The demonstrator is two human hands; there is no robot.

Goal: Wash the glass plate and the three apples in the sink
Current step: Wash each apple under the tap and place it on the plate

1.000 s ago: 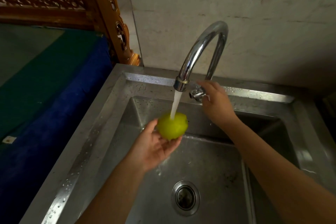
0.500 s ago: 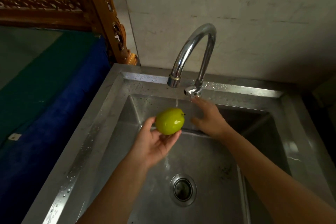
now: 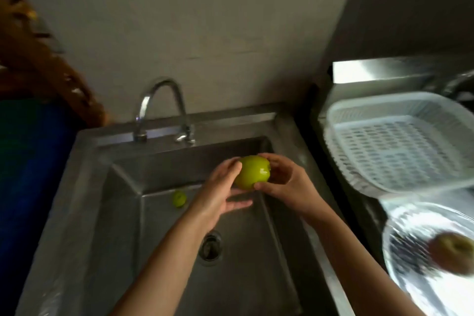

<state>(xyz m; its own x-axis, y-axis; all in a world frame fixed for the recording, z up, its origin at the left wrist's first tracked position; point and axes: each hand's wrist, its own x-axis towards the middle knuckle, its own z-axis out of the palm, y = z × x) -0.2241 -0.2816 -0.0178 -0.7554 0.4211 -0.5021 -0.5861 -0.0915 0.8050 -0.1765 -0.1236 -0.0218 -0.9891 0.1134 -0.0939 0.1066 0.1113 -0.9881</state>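
Both hands are holding one green apple [image 3: 252, 172] above the sink [image 3: 179, 264], toward the basin's 1 o'clock corner. The right hand [image 3: 287, 185] is gripping it, fingers curled over the top and far side, thumb pressing in at the apple's 5 o'clock. The left hand [image 3: 218, 197] is lying against the apple's 9 o'clock side, thumb on the skin, its fingers fairly straight and reaching under the fruit.

The apple is hanging clear of the basin floor. In the sink a small green shape [image 3: 179, 198] is showing at the rear bottom edge, at 9 o'clock from the hands; it is too blurred to tell whether it is a thing or a reflection. The drain [image 3: 210, 247] is sitting at 6 o'clock from the hands. The tap [image 3: 160, 108] is standing at the basin's 12 o'clock rim.

At 3 o'clock a white basket [image 3: 341, 120] is sitting, nothing visible inside it. At 5 o'clock, on the counter, a glass plate [image 3: 400, 246] is holding a second apple [image 3: 452, 251], blurred and brownish.
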